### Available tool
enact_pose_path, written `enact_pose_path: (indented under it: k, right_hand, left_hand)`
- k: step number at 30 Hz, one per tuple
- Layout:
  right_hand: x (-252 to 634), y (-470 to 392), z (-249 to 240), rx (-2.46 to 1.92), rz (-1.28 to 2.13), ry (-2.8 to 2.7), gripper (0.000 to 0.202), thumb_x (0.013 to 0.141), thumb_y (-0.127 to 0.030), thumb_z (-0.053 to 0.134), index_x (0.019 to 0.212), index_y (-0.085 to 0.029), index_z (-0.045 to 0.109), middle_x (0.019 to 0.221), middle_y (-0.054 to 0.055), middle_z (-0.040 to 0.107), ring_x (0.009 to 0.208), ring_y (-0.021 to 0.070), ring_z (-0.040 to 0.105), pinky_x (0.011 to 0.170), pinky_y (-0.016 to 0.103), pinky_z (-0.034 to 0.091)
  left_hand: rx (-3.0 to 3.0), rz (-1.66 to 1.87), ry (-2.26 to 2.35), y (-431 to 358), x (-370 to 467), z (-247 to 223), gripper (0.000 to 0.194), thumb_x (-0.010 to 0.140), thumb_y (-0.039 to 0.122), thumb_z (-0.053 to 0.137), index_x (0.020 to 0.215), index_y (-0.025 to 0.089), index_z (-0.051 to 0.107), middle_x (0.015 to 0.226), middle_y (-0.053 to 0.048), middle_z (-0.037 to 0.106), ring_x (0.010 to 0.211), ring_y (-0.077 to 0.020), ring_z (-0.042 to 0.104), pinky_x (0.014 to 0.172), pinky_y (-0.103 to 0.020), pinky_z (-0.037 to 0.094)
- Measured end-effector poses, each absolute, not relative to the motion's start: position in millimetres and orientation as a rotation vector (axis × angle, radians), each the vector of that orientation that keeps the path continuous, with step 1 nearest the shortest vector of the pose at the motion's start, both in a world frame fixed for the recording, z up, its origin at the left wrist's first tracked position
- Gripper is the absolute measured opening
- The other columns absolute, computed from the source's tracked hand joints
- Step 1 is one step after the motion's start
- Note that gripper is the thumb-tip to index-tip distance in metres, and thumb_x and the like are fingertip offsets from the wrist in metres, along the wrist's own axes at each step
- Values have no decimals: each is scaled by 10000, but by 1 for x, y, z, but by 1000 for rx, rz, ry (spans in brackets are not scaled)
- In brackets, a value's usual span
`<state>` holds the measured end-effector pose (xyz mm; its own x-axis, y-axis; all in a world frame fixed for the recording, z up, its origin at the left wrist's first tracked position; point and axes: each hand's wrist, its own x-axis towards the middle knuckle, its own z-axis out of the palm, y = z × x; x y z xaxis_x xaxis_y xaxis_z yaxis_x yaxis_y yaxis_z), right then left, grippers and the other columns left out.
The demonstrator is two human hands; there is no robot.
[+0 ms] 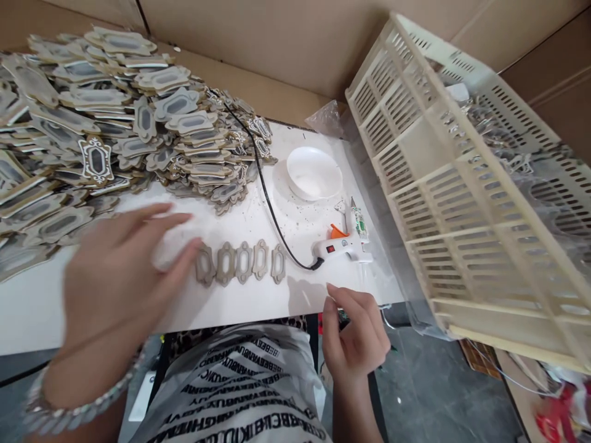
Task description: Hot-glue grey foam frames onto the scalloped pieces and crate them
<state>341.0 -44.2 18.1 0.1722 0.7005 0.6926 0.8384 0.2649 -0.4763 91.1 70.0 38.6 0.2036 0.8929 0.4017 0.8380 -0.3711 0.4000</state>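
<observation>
My left hand [124, 271] reaches over the white table, slightly blurred, its fingers spread and nothing seen in them. The thumb tip is beside the leftmost plate [204, 263] in a row of small grey-beige frame-shaped plates; whether they touch I cannot tell. Toward the right end of the row lies another such plate [278, 263], a little apart from its neighbours. My right hand [355, 332] hovers at the table's front edge, fingers curled and thumb close to the index finger, with nothing visible between them. Beyond it a white glue gun [341, 248] lies on its side.
A large heap of similar plates [92, 123] covers the back left. A black cord [272, 212] runs from the glue gun toward the heap. A white bowl [314, 174] stands behind it, near a printed tube [358, 221]. On the right rises a cream plastic crate [415, 160].
</observation>
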Motion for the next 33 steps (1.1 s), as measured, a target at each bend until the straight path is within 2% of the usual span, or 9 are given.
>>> enact_pose_path:
  k: [2,6,11,16,20,27,29,31,33]
  right_hand:
    - [341,-48,18,-1444,-184,-1541,397,865,28,621,1179,-204,693,857,43,699,722,171,640,598,303,537]
    - [336,-59,17,-1372,-110,-1569,440,872,34,584,1235,-199,672,840,53,707,696,172,636,566,302,546]
    - [330,-74,12,-1305,106,-1605,433,876,10,547,1250,-184,646,838,66,731,691,181,671,575,314,584]
    - [343,-75,8,-1314,216,-1491,319,872,8,529,1062,-202,675,785,37,724,649,166,672,571,286,572]
    - [354,-76,8,-1293,293,-1516,308,877,-11,533,1062,-214,673,800,36,726,661,173,676,574,285,566]
    - [348,-63,-2,-1255,424,-1207,122,981,-175,519,995,-236,624,759,0,653,640,136,628,586,226,537]
    - [351,-48,-6,-1219,419,-1008,126,1001,-269,539,1106,-256,608,874,13,671,751,137,675,653,222,570]
    - [357,-32,-8,-1163,464,-916,263,1010,-355,536,1256,-268,573,1055,54,693,938,160,712,769,266,602]
    - [362,-16,-4,-1139,571,-883,322,1022,-419,497,1283,-248,577,1119,85,711,1021,189,719,842,323,609]
  left_hand:
    - [2561,829,1409,63,134,51,219,979,326,571,1168,223,615,1096,-38,708,984,-251,645,855,-394,520]
    - [2697,542,1185,52,219,55,111,879,185,656,971,186,595,792,-32,671,752,-229,643,615,-330,490]
    - [2748,379,1174,56,283,49,184,864,42,603,1022,135,583,787,-74,692,787,-247,688,642,-321,512]
    - [2746,364,1153,64,295,47,319,818,-48,559,1092,116,564,700,-43,679,678,-224,690,574,-291,488]
    - [2718,553,1129,61,289,46,334,815,0,573,1113,144,536,676,-15,649,632,-213,667,535,-291,479]
    - [2493,1172,1122,45,273,50,111,973,221,529,1069,197,479,791,-30,669,725,-206,689,629,-317,559]
    - [2408,1286,1119,41,272,51,144,996,250,516,1126,206,472,827,-31,691,764,-201,708,657,-313,579]
    - [2346,1363,1100,38,274,51,158,1004,258,509,1151,213,473,840,-31,707,764,-191,719,668,-307,595]
    - [2309,1397,1075,37,277,50,165,997,244,513,1156,217,480,845,-33,722,770,-190,731,684,-310,612]
